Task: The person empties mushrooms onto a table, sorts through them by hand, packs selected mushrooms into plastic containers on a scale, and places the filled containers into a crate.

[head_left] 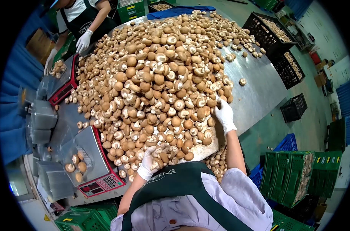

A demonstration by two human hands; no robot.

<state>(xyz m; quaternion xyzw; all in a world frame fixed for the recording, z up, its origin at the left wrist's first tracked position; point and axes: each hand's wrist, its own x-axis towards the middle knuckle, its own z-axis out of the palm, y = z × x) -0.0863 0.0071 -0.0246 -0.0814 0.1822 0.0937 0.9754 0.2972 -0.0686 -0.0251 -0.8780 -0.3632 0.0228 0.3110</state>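
Note:
A large heap of brown mushrooms (155, 77) covers much of the metal table (256, 82). My left hand (147, 163), in a white glove, is curled around mushrooms at the heap's near edge, close to my apron. My right hand (225, 114), also gloved in white, reaches to the heap's right edge, its fingertips against mushrooms and partly hidden. Left of my left hand, a clear plastic box (75, 154) with several mushrooms rests on a red-edged scale (102, 184). More mushrooms (218, 163) lie below the table edge between my arms.
Across the table at the upper left, a person in white gloves (83, 41) stands by a second scale (63, 90). Stacked clear boxes (53, 179) line the left edge. Black crates (269, 30) and green crates (286, 177) stand on the floor at the right.

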